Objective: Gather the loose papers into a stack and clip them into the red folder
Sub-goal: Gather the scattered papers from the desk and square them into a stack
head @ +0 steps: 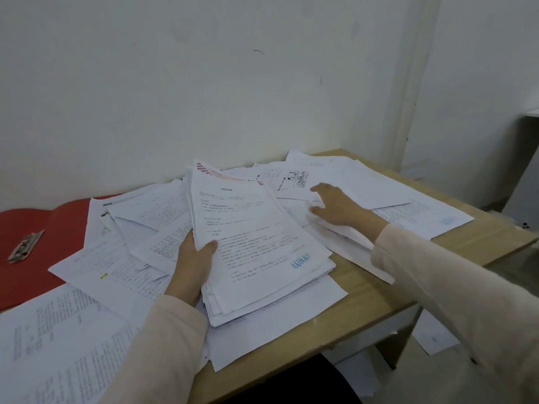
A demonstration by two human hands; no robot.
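My left hand (pixel 194 266) grips a thick stack of printed papers (pixel 256 243) by its left edge, thumb on the top sheet, and the stack tilts up off the desk. My right hand (pixel 338 205) lies flat with fingers spread on loose sheets (pixel 379 188) at the back right. More loose papers (pixel 96 275) cover the desk's left and front. The red folder (pixel 35 263) lies open at the far left, partly under the papers, with its metal clip (pixel 25 246) showing.
The wooden desk (pixel 364 290) stands against a white wall, its right and front edges close by. A sheet lies on the floor (pixel 434 336) beneath the desk's right corner. A white piece of furniture (pixel 530 158) stands at the far right.
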